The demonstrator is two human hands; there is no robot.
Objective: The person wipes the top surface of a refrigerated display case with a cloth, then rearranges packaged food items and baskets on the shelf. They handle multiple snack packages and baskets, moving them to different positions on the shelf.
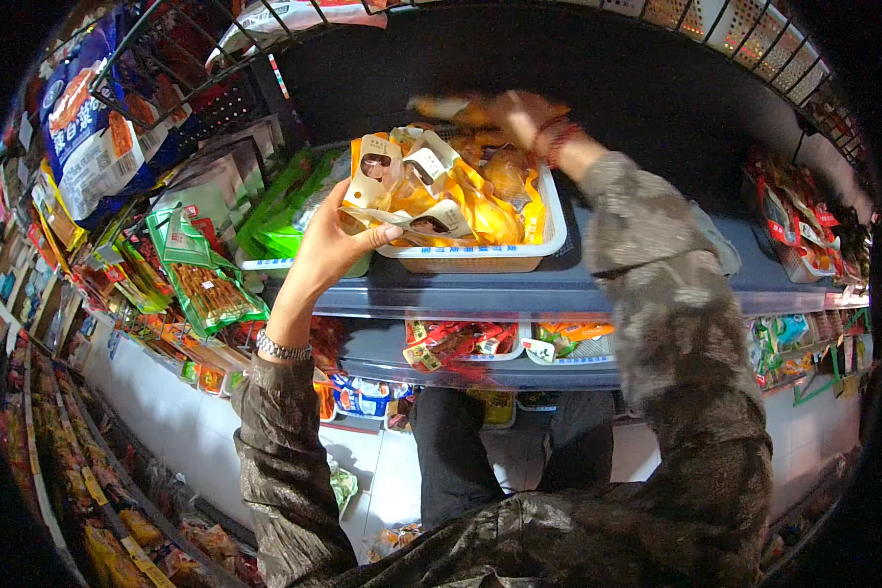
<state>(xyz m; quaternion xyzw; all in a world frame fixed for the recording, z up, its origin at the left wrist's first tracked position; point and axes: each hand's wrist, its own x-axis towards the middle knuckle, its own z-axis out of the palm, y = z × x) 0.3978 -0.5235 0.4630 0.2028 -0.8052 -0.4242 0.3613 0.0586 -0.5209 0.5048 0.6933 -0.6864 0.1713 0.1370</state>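
A white plastic basket (555, 220) on the dark shelf holds a heap of yellow-and-white snack packets (500, 220) with clear windows. At its front left corner, my left hand (336, 239) grips a cream-and-yellow packet (419, 220), the thumb lying over its front. My right hand (522, 121), blurred by motion, is above the back right of the basket. An orange packet (452, 110), also blurred, sticks out leftward from its fingers. Some packets in the heap are hidden under others.
Left of the basket lie green packets (287, 198) in another tray, near a hanging green snack bag (206, 272). A black wire rack (154, 59) juts in at upper left. Red packets (801, 213) fill a basket at right. Below is a lower shelf with red packets (456, 342).
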